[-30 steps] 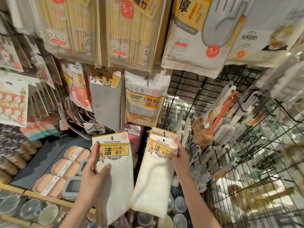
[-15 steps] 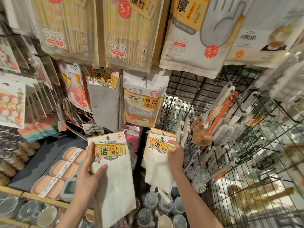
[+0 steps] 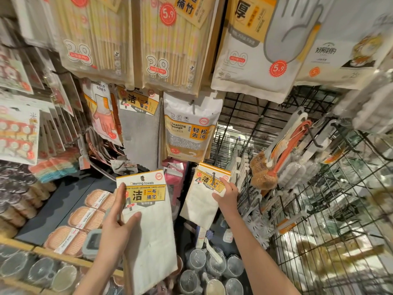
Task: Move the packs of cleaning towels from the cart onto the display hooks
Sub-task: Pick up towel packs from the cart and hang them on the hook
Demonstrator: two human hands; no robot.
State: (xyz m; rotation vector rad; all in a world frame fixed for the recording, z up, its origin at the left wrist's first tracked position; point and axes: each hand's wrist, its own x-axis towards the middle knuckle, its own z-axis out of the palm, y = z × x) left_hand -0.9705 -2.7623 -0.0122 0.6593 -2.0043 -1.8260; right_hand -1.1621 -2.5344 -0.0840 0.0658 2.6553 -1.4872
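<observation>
Holding two towel packs [image 3: 148,220] [image 3: 204,199], one in each of two hands [image 3: 116,228] [image 3: 226,193].

Left hand [image 3: 119,228] and right hand [image 3: 226,193]: both bare, no gloves, rings or watch visible. Forearms bare to the frame edge at 6 o'clock; no sleeves in view. Fingernails short, unpainted.

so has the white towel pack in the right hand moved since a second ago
Yes. The white towel pack the right hand holds has gone up and away onto the display, closer beneath the fixed cleaning sponge bag.
</observation>
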